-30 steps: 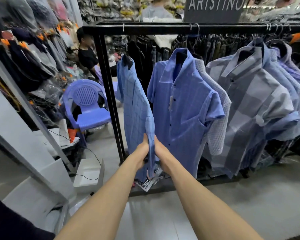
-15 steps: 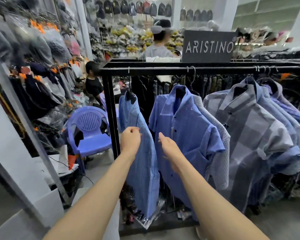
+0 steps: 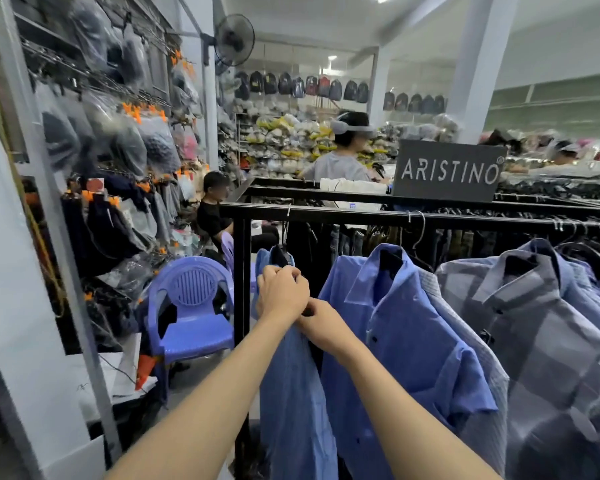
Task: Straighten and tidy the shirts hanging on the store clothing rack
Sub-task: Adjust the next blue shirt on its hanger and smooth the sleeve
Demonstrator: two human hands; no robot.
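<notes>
Two hands are closed on the end shirt [image 3: 291, 386], which hangs edge-on at the left end of the rack [image 3: 343, 216], just beside its upright post. The collar is pinched by the left hand [image 3: 282, 295]; the front edge just below is gripped by the right hand [image 3: 321, 325], the two hands touching. Thin, soft, light cloth is judged, sliding easily on its hanger and creasing if tugged. Better hold would be had at the shoulders, over the hanger, where the shape is carried. Next to it a blue shirt [image 3: 402, 327] hangs facing front.
</notes>
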